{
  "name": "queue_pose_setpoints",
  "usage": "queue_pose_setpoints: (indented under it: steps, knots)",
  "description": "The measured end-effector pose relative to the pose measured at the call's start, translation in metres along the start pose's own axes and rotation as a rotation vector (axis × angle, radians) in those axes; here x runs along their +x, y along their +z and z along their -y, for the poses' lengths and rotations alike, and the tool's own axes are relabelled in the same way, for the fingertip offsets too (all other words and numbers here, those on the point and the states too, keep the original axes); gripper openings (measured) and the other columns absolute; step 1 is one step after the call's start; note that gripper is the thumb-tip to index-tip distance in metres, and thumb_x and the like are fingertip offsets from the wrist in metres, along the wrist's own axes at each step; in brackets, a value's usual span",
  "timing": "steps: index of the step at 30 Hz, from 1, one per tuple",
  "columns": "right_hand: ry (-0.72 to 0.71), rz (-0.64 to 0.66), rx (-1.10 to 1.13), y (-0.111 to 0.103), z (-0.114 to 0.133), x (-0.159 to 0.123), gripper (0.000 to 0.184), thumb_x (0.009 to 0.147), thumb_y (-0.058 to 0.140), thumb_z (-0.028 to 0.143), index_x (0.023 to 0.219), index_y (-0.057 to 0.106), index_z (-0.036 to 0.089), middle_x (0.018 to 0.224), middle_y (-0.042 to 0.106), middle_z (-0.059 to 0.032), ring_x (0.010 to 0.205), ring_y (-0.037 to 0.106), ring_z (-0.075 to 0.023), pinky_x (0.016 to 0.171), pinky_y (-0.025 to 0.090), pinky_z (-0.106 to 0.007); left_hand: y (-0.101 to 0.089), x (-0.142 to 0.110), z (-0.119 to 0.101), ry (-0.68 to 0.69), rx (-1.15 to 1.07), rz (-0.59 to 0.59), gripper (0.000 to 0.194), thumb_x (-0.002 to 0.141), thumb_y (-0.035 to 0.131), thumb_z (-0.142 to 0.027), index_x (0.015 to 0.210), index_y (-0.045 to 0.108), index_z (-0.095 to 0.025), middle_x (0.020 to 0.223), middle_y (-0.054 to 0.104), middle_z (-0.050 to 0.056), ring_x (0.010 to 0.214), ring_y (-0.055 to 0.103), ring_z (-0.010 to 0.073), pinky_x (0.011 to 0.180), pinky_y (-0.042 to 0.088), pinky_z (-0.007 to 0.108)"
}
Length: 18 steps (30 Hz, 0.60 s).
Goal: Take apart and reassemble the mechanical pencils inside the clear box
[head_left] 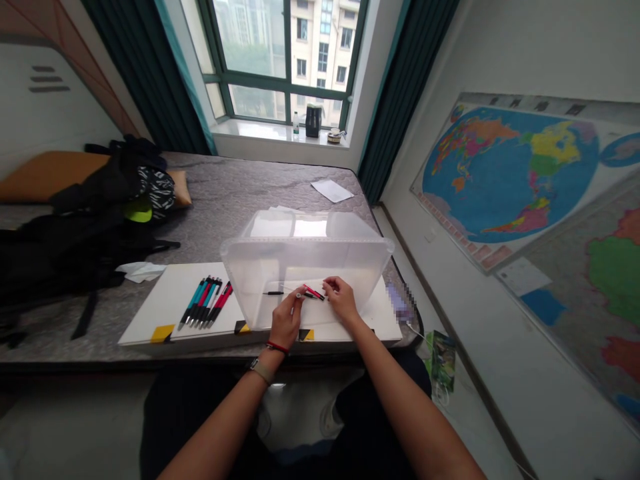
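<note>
My left hand (287, 319), with a red cord and a watch at its wrist, pinches a red-and-black pen (314, 292) near its red end. A small silvery bit shows at those fingertips. Close by on the right, my right hand (342, 299) has its thumb and fingers drawn together beside the pen's black end; what they hold, if anything, is too small to name. Both hands are at the open side of a translucent plastic box (307, 250) tipped onto its side. Left of the hands, a thin black piece (273, 293) lies inside the box.
Several blue, black and red pens (205, 303) lie in a row on the white board (165, 293), left of the box. Black bags (100, 200) are heaped on the grey mattress (225, 180). A paper sheet (332, 191) lies behind the box; a blurred-out object (400, 303) is at right.
</note>
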State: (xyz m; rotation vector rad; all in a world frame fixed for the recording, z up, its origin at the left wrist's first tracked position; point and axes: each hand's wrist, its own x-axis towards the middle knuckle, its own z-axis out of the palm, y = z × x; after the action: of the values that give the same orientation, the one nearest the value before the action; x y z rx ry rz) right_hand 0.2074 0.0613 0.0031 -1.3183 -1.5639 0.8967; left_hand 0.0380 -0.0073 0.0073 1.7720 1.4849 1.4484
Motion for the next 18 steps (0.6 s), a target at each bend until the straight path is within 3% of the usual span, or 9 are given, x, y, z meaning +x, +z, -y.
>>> queue_pose_setpoints:
  steps: [6,12,18]
  knots:
    - [0.002,0.006,0.03,0.0,0.0,-0.001,0.029,0.084,0.051,0.043,0.093,0.061,0.017,0.081,0.067,-0.0043,0.066,0.062,-0.0154,0.063,0.05,-0.026,0.0,0.0,0.001,-0.126,-0.112,-0.062,0.036,0.094,0.047,-0.038,0.126,0.053,-0.023,0.097,0.072,0.004,0.091,0.068,0.0176,0.085,0.055,0.033]
    - [0.002,-0.014,0.035,0.0,0.007,0.0,0.031,0.084,0.053,0.043,0.093,0.063,0.016,0.083,0.068,-0.0059,0.066,0.061,-0.0159,0.062,0.051,-0.027,0.003,-0.002,0.009,-0.168,-0.173,-0.073,0.039,0.089,0.053,-0.046,0.117,0.06,-0.019,0.083,0.069,0.002,0.064,0.065,0.0122,0.058,0.058,0.025]
    - [-0.12,0.084,0.047,-0.008,0.05,-0.004,0.029,0.085,0.056,0.043,0.095,0.066,0.018,0.089,0.067,-0.0059,0.074,0.062,-0.016,0.06,0.05,-0.025,0.003,-0.002,0.009,-0.09,-0.091,-0.035,0.031,0.089,0.053,-0.043,0.109,0.064,-0.022,0.099,0.07,0.005,0.078,0.068,0.0154,0.063,0.057,0.025]
